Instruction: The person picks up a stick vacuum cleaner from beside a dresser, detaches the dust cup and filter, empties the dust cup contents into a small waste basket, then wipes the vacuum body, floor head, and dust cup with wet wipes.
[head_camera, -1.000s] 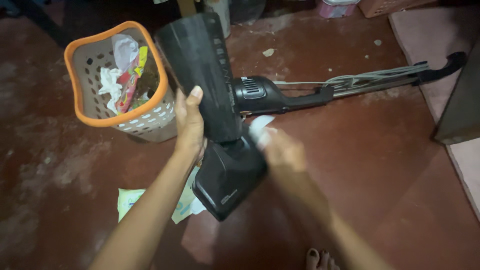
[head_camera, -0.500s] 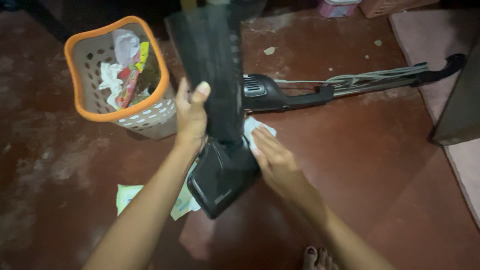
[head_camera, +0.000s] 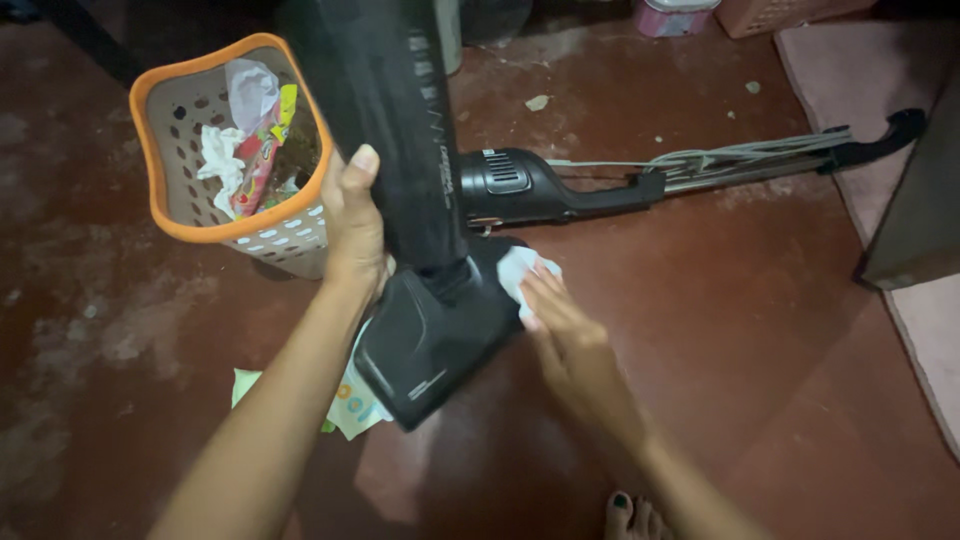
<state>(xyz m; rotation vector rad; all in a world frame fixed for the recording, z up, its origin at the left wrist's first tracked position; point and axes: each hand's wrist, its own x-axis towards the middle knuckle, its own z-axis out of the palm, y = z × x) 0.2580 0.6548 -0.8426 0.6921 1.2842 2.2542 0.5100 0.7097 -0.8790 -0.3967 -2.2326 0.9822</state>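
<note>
My left hand (head_camera: 352, 225) grips a long black vacuum part (head_camera: 400, 150) and holds it upright, its wide black base (head_camera: 435, 340) resting near the floor. My right hand (head_camera: 560, 330) presses a white wipe (head_camera: 522, 270) against the right side of that base. Behind the part, a black vacuum body (head_camera: 520, 185) lies on the red floor. Its grey handle and cord (head_camera: 760, 160) stretch away to the right.
An orange-rimmed white bin (head_camera: 230, 230) with wrappers and tissues stands at the left. A printed packet (head_camera: 350, 405) lies on the floor under my left arm. A pink mat (head_camera: 850, 70) and dark furniture (head_camera: 915, 220) are at the right. My toes (head_camera: 630, 515) show at the bottom.
The black part has swung more upright and closer to the camera. My right hand with the wipe has slid down along the base's right side.
</note>
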